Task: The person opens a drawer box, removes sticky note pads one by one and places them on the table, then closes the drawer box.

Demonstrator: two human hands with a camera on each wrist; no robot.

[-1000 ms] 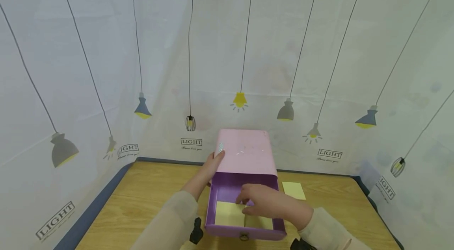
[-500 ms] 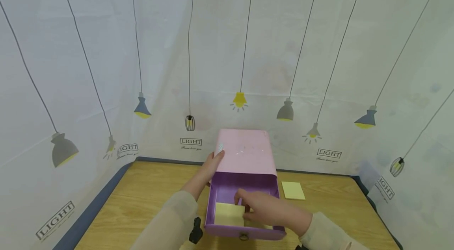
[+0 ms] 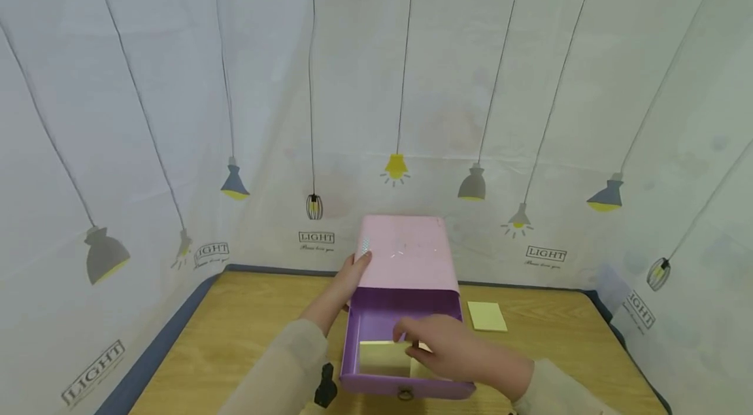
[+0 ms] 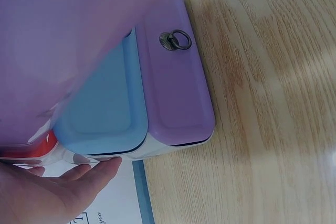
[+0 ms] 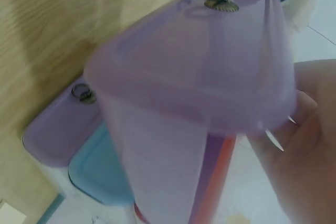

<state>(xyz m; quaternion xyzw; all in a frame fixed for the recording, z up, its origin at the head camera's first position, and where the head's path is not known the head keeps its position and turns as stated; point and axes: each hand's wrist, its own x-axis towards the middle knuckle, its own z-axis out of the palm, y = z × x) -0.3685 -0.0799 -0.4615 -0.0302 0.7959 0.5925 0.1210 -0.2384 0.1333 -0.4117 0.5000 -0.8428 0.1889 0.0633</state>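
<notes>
A small desktop drawer cabinet with a pink top (image 3: pixel 406 251) stands on the table, its purple top drawer (image 3: pixel 350 349) pulled out. Against the cabinet's left side lies my left hand (image 3: pixel 350 278), thumb near the top edge; the left wrist view shows its fingers extended along the side. Inside the drawer are pale yellow sticky note pads (image 3: pixel 384 361), side by side. My right hand (image 3: pixel 444 344) reaches in from the right with curled fingers, pinching a pad at its far edge. In the right wrist view the drawer front (image 5: pixel 194 66) hides the fingertips.
Another yellow sticky note pad (image 3: pixel 487 315) lies on the wooden table (image 3: pixel 235 336) right of the cabinet. Lower blue (image 4: pixel 102 95) and purple (image 4: pixel 176 87) drawers are closed. A white cloth printed with lamps (image 3: pixel 265 108) hangs behind the table.
My right hand has shifted slightly at the pads, and the left pad's far edge now shows raised and brighter. The left hand stays on the cabinet's side.
</notes>
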